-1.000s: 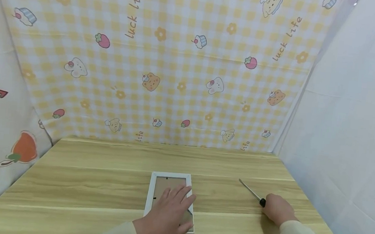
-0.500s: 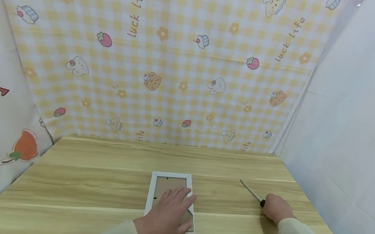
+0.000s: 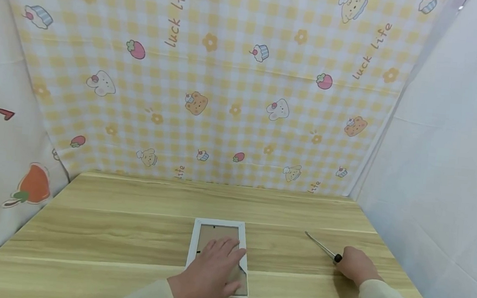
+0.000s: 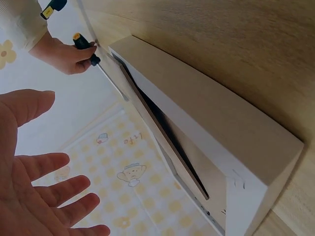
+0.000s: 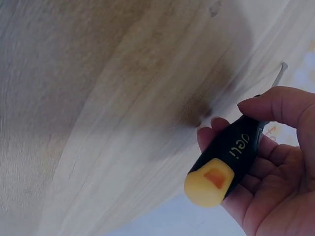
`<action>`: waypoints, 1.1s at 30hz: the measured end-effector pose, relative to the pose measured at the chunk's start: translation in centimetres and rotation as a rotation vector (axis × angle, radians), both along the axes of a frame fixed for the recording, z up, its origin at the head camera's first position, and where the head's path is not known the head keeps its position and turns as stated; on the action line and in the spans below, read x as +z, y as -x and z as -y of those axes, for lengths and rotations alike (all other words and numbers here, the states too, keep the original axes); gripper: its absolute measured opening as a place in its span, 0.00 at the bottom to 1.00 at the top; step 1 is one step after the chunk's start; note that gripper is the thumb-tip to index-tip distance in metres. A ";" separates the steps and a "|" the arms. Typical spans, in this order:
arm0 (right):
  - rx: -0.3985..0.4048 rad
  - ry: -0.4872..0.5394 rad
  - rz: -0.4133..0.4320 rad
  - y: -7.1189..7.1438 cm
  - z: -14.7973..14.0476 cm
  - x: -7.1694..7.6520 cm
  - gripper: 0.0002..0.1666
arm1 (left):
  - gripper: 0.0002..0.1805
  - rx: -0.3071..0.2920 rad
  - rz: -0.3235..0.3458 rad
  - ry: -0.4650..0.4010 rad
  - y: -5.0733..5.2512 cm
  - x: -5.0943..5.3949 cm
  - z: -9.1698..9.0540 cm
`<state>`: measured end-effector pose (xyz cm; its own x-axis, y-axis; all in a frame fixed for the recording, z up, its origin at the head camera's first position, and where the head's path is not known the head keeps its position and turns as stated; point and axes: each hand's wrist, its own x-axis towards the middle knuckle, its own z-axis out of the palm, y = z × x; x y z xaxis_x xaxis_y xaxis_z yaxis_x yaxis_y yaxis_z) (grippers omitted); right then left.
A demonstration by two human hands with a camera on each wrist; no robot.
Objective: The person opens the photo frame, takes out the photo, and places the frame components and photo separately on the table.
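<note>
We see the left hand (image 3: 212, 272), fingers apart, slightly farther left over the white picture frame (image 3: 214, 232), near centre, than a second ago; the right hand (image 3: 357, 266) still grips the screwdriver (image 5: 229, 155) at right

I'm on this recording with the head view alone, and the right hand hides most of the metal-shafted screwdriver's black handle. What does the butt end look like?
Observer: The right wrist view shows the black-handled, metal-shafted screwdriver ending in a rounded yellow cap.

Operator: Any lettering on the handle?

Observer: Yes, "deli" in yellow letters.

Operator: My view loses detail beneath the left hand. Anything there?

Observer: The left wrist view shows a dark gap along the edge of a thin brown board inside the white rectangular frame.
</note>
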<state>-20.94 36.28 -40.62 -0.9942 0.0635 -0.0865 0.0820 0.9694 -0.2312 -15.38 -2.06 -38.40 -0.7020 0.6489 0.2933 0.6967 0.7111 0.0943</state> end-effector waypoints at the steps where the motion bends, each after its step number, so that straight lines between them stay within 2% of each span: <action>1: 0.003 0.001 -0.002 0.0 -0.1 0.0 0.09 | 0.30 -0.002 -0.005 -0.005 0.0 -0.1 0.1; 7: 0.005 0.003 -0.007 0.1 -0.1 0.0 0.10 | 0.31 -0.005 -0.031 -0.042 0.3 -0.4 0.4; 16: 0.002 0.027 -0.041 0.1 0.3 0.1 0.16 | 0.28 0.040 -0.072 -0.050 0.6 -0.7 1.2; 25: -0.011 0.056 -0.057 -0.1 1.5 0.6 0.19 | 0.27 0.053 -0.056 -0.076 0.7 -0.3 1.9; 29: 0.021 0.068 -0.069 0.0 2.5 1.4 0.16 | 0.27 0.053 -0.064 -0.097 0.8 -0.2 2.3; 33: 0.056 0.083 -0.071 -0.1 3.7 2.1 0.08 | 0.26 0.046 -0.059 -0.118 0.8 -0.1 2.5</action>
<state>-20.87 32.57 -38.47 -0.9998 0.0033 -0.0179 0.0088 0.9492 -0.3145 -16.17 -4.61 -38.55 -0.7096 0.5747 0.4077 0.6703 0.7289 0.1391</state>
